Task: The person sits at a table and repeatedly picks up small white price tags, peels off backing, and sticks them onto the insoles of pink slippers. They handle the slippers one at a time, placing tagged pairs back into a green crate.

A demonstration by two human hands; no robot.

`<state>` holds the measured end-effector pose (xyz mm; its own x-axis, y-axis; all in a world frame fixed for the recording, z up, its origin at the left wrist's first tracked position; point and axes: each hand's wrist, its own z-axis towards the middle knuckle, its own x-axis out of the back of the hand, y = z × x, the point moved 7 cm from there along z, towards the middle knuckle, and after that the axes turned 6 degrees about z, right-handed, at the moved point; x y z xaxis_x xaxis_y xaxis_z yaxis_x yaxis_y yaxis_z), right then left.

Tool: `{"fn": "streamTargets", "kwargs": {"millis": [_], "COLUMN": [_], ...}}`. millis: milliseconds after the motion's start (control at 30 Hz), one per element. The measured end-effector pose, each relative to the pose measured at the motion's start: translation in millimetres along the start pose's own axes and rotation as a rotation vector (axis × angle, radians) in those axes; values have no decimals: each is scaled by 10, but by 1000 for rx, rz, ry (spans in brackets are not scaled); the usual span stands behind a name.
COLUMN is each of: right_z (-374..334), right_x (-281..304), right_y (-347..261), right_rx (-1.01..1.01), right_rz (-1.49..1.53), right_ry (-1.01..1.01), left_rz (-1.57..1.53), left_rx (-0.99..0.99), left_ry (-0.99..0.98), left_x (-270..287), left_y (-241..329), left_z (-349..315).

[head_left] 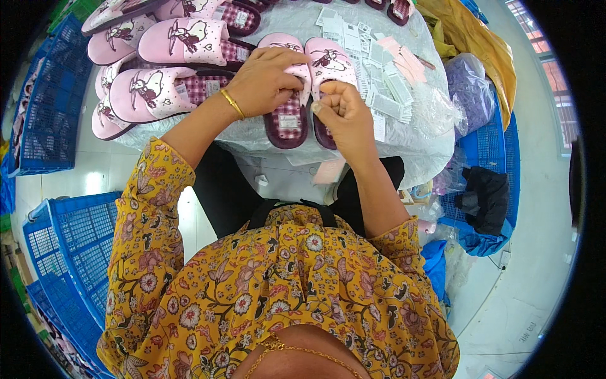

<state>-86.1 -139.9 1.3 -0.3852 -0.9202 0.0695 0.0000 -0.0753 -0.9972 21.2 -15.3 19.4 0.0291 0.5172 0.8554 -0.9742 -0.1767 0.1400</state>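
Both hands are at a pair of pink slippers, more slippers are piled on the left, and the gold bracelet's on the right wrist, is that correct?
No, the head view shows the gold bracelet on the left wrist, not the right. The rest holds: left hand and right hand are at the pair of pink slippers, with more slippers piled left.

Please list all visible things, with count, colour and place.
Table: one, whitish cover, upper middle
Paired slippers: two, pink, on table
Other slippers: several, pink, mostly left
Labels: many, white and pink, right
Crates: several, blue, both sides
Sheet: one, yellow, upper right
Cloth: one, black, right crate
Shirt: one, yellow floral, lower middle
Bracelet: one, gold, left wrist
Necklace: one, gold, bottom
Left hand: one, bare, on left slipper
Right hand: one, bare, at right slipper
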Motion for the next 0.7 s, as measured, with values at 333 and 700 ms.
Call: {"fn": "streamTargets", "kwargs": {"millis": [333,700], "right_z": [117,196], "right_x": [-185,-227], "right_y": [-2,-6], "right_rx": [111,163], "right_rz": [-551,-695], "right_ry": [96,63], "left_rz": [6,4], "left_rx": [68,87], "left_ry": [-118,-35], "left_x": [-231,-244], "left_y": [-105,-113], "left_z": [64,28]}}
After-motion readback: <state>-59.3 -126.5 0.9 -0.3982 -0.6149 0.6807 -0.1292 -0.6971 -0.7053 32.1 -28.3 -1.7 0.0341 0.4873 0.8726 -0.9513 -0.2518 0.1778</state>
